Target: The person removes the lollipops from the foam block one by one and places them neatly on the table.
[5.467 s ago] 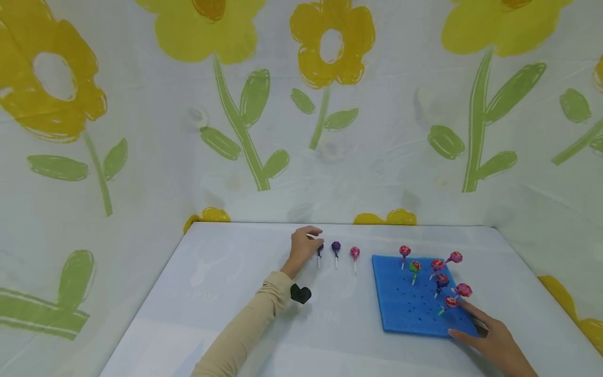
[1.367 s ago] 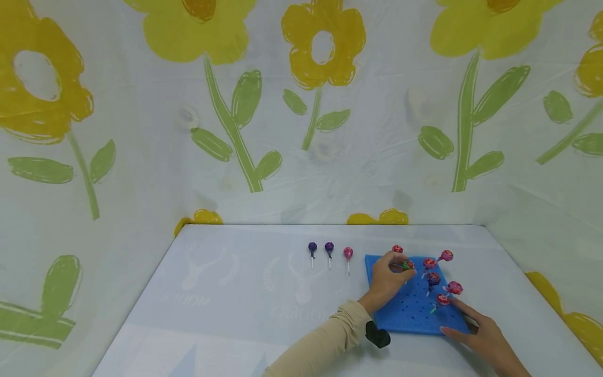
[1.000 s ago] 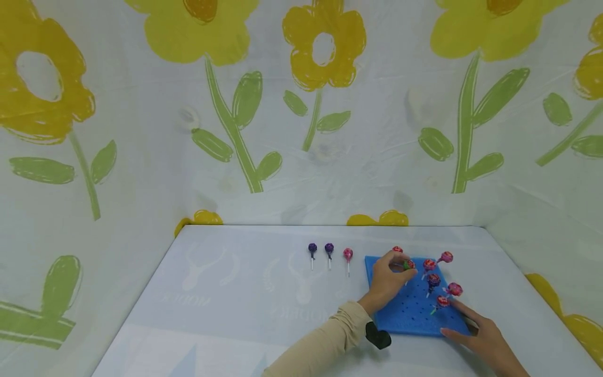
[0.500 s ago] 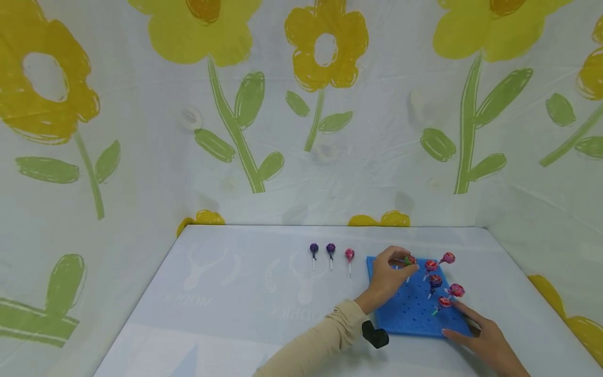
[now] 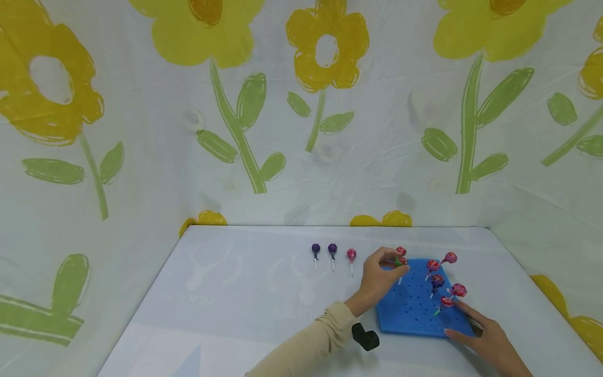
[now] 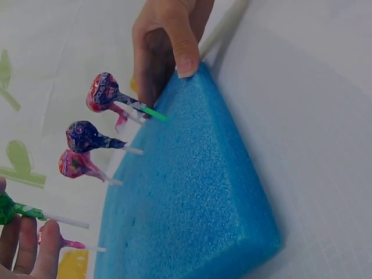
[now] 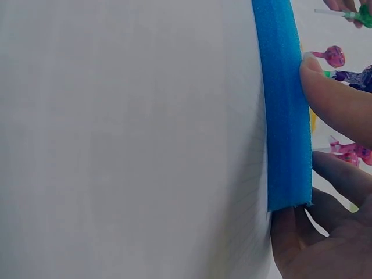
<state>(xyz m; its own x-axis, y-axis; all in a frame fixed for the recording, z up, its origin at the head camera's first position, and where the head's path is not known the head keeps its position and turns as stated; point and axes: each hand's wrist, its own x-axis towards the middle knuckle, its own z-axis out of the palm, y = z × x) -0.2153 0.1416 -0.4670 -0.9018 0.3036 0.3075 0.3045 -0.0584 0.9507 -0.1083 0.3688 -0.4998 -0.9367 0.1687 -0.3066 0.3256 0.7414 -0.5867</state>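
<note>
A blue foam board with rows of holes lies on the white table. Several wrapped lollipops stand in it, also seen as lollipops from the left wrist. My left hand pinches a green lollipop just above the board's back left corner, its white stick free of the foam. The left wrist view shows that green lollipop by my left hand's fingers. My right hand rests with straight fingers on the board's near right corner, a fingertip pressing on top.
Three lollipops lie in a row on the table left of the board: two purple and one pink. A black camera sits on my left wrist. Flowered cloth walls close in the table at back and sides.
My left hand has lifted the green lollipop out of the foam and drawn it a little to the left. The right hand stays on the board's corner.
</note>
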